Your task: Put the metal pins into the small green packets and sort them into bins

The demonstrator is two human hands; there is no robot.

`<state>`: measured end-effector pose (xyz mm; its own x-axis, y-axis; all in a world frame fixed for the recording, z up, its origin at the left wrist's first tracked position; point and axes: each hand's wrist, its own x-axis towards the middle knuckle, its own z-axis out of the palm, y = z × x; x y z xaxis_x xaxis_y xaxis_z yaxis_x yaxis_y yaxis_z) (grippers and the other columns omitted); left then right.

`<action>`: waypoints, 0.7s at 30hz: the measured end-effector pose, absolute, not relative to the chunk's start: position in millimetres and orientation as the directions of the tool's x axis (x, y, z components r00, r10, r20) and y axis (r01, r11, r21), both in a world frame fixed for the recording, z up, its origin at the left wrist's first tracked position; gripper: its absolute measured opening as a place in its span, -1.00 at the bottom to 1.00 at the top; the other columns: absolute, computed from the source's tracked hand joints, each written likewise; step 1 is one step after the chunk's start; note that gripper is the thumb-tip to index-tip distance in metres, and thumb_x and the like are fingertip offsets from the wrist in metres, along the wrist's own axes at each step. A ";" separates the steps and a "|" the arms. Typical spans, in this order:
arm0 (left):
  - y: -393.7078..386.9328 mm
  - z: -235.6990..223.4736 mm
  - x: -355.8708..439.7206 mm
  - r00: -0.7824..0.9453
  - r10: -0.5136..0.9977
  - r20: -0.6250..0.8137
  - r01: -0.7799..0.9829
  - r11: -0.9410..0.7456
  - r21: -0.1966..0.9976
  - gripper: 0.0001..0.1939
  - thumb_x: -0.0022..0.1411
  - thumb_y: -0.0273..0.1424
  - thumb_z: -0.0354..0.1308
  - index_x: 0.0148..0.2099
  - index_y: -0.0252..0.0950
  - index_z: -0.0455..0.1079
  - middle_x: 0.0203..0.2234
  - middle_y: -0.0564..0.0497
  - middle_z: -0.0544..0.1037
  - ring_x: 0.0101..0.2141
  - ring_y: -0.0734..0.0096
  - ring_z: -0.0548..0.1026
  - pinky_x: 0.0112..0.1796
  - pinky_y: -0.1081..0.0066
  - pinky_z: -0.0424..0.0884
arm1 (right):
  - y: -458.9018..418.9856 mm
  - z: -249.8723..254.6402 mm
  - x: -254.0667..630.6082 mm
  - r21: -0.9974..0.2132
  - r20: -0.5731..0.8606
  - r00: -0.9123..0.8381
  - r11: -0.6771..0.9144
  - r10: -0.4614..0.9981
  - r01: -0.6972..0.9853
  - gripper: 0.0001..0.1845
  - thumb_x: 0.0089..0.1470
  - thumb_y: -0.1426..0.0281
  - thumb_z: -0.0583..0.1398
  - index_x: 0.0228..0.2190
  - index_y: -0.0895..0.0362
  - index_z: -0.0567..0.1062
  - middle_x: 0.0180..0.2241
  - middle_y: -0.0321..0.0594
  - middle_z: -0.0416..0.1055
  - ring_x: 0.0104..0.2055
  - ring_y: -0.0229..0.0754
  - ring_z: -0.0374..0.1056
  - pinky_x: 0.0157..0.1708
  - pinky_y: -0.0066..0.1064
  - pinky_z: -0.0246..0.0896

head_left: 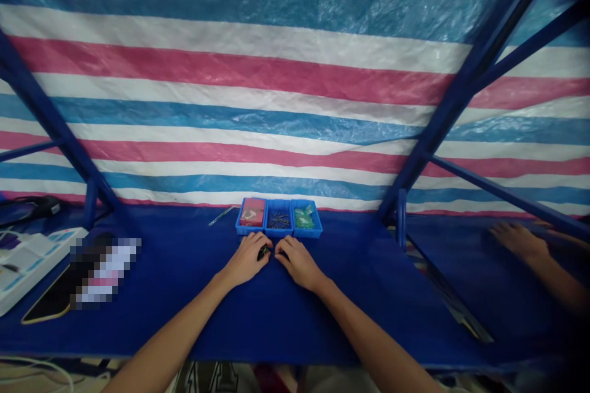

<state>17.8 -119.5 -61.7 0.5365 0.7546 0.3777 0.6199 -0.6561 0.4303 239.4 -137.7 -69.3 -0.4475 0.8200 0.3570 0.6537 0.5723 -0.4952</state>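
Observation:
My left hand (pixel 249 256) is closed around a small dark piece (pixel 263 252) with greenish and light bits, too small to name. Just to its right, my right hand (pixel 298 263) has its fingers curled into a pinch; whatever lies between the tips is hidden. Both hands rest low over the blue table, fingertips a short gap apart. Directly beyond them stand three joined blue bins. The left bin (pixel 238 227) holds reddish and pale pieces, the middle bin (pixel 279 234) holds dark screw-like pieces, and the right bin (pixel 314 233) holds green pieces with clear plastic.
A thin clear tool (pixel 221 215) lies left of the bins. Farther left are a phone (pixel 50 301), partly blurred out, and a white power strip (pixel 41 264). Blue metal posts (pixel 428 129) frame the table (pixel 267 325). Another person's hand (pixel 520 241) is at the right.

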 end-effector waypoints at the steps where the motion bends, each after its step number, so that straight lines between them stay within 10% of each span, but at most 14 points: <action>1: -119.5 -61.2 17.8 0.540 0.752 0.378 0.620 -0.659 0.425 -0.86 0.41 -0.48 0.14 -0.05 -0.16 0.43 -0.10 0.01 0.54 -0.05 0.15 0.44 -0.06 0.18 0.30 | -137.6 -69.2 239.7 -0.522 0.365 -0.430 0.564 0.826 0.640 -0.93 0.39 0.46 0.17 -0.19 0.04 0.42 -0.17 -0.22 0.44 -0.11 -0.08 0.38 -0.06 -0.27 0.23; 21: -120.4 -61.3 15.6 0.554 0.742 0.378 0.617 -0.670 0.412 -0.88 0.45 -0.44 0.14 -0.04 -0.15 0.45 -0.10 0.01 0.53 -0.04 0.16 0.43 -0.06 0.20 0.29 | -140.3 -60.7 246.2 -0.676 0.418 -0.295 0.511 0.859 0.531 -0.74 0.39 0.45 -0.02 -0.32 0.03 0.39 -0.29 -0.29 0.36 -0.26 -0.16 0.33 -0.17 -0.36 0.23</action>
<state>15.6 -120.4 -61.3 0.5538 0.7420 0.3778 0.6174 -0.6704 0.4115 246.2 -140.3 -60.7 -0.2951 0.8590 0.4183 0.5308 0.5114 -0.6758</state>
